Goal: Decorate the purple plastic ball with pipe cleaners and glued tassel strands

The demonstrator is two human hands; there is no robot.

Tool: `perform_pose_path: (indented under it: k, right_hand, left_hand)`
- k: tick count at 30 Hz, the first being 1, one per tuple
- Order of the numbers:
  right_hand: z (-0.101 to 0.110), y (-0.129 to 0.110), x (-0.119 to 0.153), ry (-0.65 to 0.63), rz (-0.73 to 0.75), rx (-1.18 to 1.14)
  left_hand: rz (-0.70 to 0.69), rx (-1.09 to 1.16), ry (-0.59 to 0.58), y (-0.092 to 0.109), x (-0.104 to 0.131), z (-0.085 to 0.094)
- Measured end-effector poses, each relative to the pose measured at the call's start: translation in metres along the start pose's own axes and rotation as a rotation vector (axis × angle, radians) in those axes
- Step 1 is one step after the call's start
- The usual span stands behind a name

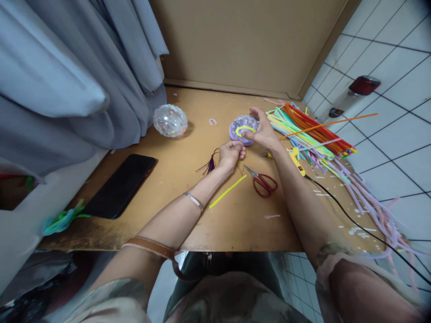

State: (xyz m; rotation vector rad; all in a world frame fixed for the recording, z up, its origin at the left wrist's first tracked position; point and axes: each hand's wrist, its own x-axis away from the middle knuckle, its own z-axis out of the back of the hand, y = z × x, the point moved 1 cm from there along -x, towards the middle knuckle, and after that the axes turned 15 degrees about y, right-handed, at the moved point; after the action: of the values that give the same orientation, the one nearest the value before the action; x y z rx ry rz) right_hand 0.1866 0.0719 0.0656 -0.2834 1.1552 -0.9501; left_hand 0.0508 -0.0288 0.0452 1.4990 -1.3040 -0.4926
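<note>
A small round purple-and-clear ball (pixel 236 124), with a loop of bright yellow pipe cleaner (pixel 248 128) on it, sits just beyond my hands. My right hand (pixel 263 131) is curled around its right side, the thumb resting by the yellow loop. At the near edge of the ball my left hand (pixel 230 154) has its fingers pinched together; what lies between them is hidden. A dark purple tassel (pixel 210 165) shows beside my left hand, and a thin cord trails below the fingers. Red-handled scissors (pixel 265 184) and a straight yellow pipe cleaner (pixel 228 191) lie nearer me.
A clear round ball (pixel 170 120) stands at the left, beyond a black phone (pixel 120 186). On the right are a pile of coloured pipe cleaners (pixel 303 128), a yellow glue gun (pixel 296 162) with its black cable, and a red-capped bottle (pixel 355 96). A grey curtain (pixel 77 67) hangs left.
</note>
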Motion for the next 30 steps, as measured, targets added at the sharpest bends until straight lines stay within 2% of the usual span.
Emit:
perform_pose_path:
  k: [18, 30]
  right_hand:
    - [0.002, -0.001, -0.001, -0.027, -0.021, -0.037]
    - [0.005, -0.012, 0.000, 0.038, -0.035, -0.014]
  left_hand:
    - [0.026, 0.032, -0.036, 0.001, 0.002, 0.002]
    - [0.181, -0.091, -0.154, 0.008, 0.005, 0.009]
